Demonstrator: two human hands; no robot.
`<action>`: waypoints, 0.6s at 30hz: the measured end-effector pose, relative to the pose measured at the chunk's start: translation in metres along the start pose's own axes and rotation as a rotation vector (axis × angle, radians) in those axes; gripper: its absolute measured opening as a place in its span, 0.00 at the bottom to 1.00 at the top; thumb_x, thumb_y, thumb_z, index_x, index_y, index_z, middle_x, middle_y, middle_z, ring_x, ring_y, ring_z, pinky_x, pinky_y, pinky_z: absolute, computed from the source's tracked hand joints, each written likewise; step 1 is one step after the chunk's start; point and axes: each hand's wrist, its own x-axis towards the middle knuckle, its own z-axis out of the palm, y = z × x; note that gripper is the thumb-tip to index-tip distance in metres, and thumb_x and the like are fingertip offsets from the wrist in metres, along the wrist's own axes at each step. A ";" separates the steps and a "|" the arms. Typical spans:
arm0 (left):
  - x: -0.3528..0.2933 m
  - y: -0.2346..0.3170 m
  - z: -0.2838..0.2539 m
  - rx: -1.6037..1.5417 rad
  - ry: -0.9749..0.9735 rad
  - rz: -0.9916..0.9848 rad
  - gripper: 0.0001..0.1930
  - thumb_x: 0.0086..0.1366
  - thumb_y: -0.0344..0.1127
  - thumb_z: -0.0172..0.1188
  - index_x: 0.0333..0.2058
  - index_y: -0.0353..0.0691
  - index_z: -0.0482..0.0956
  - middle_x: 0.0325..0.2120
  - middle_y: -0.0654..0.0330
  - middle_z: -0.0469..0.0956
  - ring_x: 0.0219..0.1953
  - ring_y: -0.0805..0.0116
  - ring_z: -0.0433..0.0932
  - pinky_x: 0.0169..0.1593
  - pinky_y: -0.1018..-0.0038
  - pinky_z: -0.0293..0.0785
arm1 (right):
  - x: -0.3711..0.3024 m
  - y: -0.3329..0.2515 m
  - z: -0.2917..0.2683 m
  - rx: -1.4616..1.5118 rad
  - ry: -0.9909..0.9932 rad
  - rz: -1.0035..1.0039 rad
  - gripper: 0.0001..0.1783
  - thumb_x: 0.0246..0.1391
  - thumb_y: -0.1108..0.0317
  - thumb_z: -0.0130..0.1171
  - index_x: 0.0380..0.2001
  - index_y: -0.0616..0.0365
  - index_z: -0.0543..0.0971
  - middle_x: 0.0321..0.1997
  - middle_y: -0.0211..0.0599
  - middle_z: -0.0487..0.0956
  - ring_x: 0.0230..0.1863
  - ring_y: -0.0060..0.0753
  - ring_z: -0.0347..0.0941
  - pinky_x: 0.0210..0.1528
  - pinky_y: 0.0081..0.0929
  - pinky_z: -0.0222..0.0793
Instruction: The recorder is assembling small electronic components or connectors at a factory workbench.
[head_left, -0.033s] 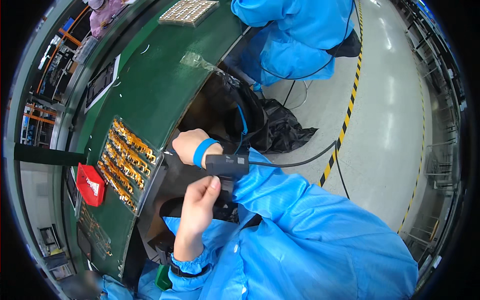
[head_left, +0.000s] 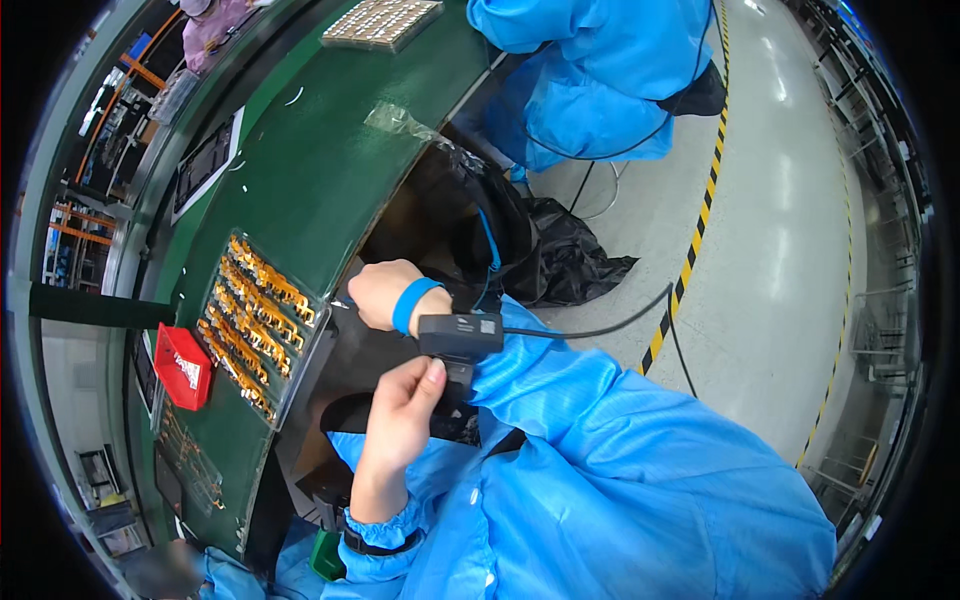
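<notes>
My right hand (head_left: 386, 294) is curled at the table's front edge, knuckles toward the table; the inside of its fingers is hidden. A blue wristband (head_left: 412, 304) circles that wrist. Just behind it on the forearm sits a black box-shaped device (head_left: 460, 335) with a cable running off to the right. Below the box, a short black strap (head_left: 456, 372) hangs down. My left hand (head_left: 400, 412), thumb up, pinches the black strap's edge close under the box.
On the green table (head_left: 300, 180) lie a clear tray of orange flex circuits (head_left: 262, 325), a red bin (head_left: 182, 368) and a far tray of small parts (head_left: 382, 22). A black bag (head_left: 575, 250) hangs by the edge. A co-worker in blue (head_left: 590, 80) sits beyond.
The whole view has shifted very slightly. Both hands keep nearly the same places, the left still at the strap under the black device.
</notes>
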 end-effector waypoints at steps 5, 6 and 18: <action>-0.018 -0.033 0.025 -0.411 -0.086 -0.195 0.21 0.73 0.51 0.48 0.43 0.34 0.72 0.31 0.54 0.82 0.31 0.69 0.80 0.36 0.77 0.76 | 0.002 -0.006 -0.001 0.154 0.235 0.024 0.10 0.46 0.65 0.58 0.26 0.59 0.82 0.28 0.51 0.81 0.35 0.53 0.80 0.36 0.46 0.76; -0.021 -0.028 0.029 -0.338 -0.070 -0.167 0.21 0.73 0.50 0.48 0.41 0.34 0.73 0.32 0.54 0.82 0.31 0.69 0.81 0.36 0.78 0.75 | 0.002 -0.008 -0.005 0.226 0.237 0.054 0.10 0.46 0.64 0.58 0.26 0.60 0.81 0.27 0.50 0.81 0.33 0.52 0.80 0.35 0.45 0.76; 0.064 0.044 0.043 0.492 -0.363 0.318 0.07 0.61 0.28 0.56 0.26 0.31 0.77 0.25 0.48 0.80 0.25 0.58 0.78 0.30 0.67 0.70 | -0.024 -0.044 0.047 -0.246 0.130 -0.029 0.06 0.46 0.68 0.58 0.24 0.52 0.84 0.29 0.37 0.84 0.33 0.38 0.82 0.32 0.34 0.77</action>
